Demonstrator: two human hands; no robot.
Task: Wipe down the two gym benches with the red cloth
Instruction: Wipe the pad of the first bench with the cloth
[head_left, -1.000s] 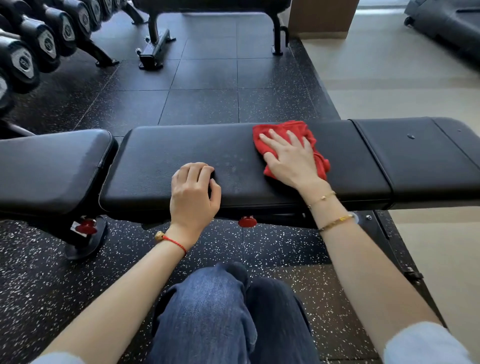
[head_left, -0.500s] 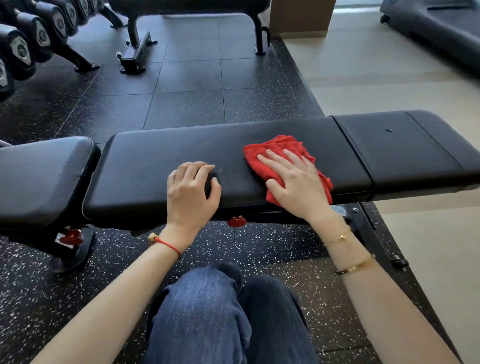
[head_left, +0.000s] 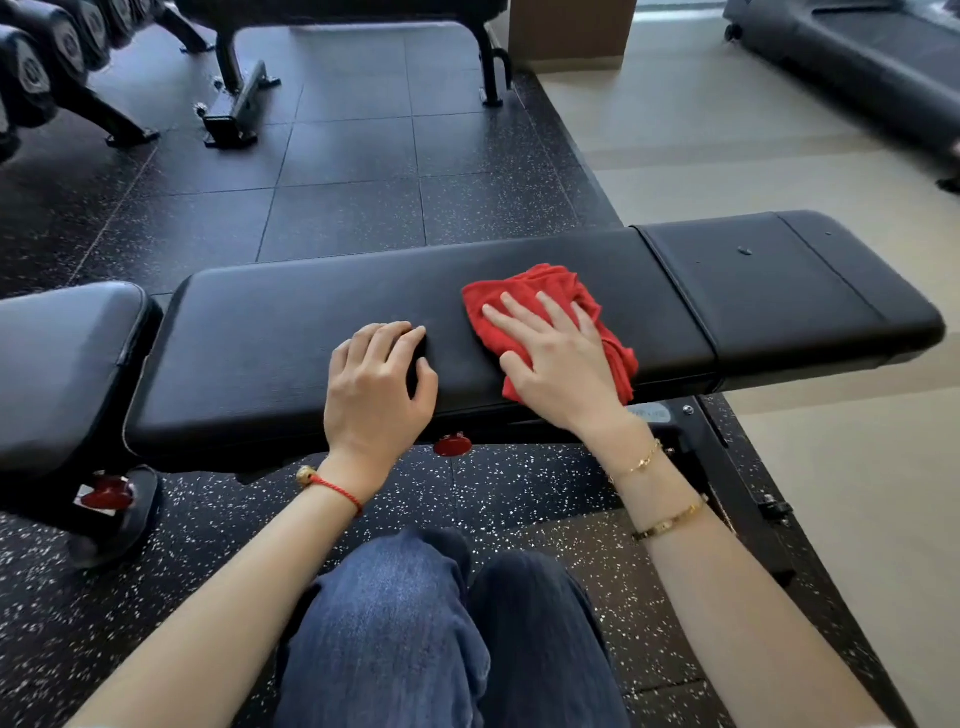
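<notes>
A black padded gym bench (head_left: 291, 332) lies across the view in front of my knees, its shorter pad section (head_left: 789, 291) at the right end. A crumpled red cloth (head_left: 550, 291) lies on the long pad right of centre. My right hand (head_left: 558, 358) presses flat on the cloth with the fingers spread and straight. My left hand (head_left: 376, 384) rests on the pad's near edge just left of the cloth, fingers curled, holding nothing. A second black bench (head_left: 337, 10) stands at the far top of the view, mostly cut off.
A separate black pad (head_left: 62, 364) sits at the left end. A dumbbell rack (head_left: 47, 67) stands far left. A brown box (head_left: 571, 31) and a treadmill (head_left: 857, 67) are at the far right on pale flooring. Red adjustment knobs (head_left: 452, 445) sit under the bench.
My right hand has slid the red cloth toward the bench's near edge and slightly left. My left hand has stayed in place. The view has shifted a little to the right.
</notes>
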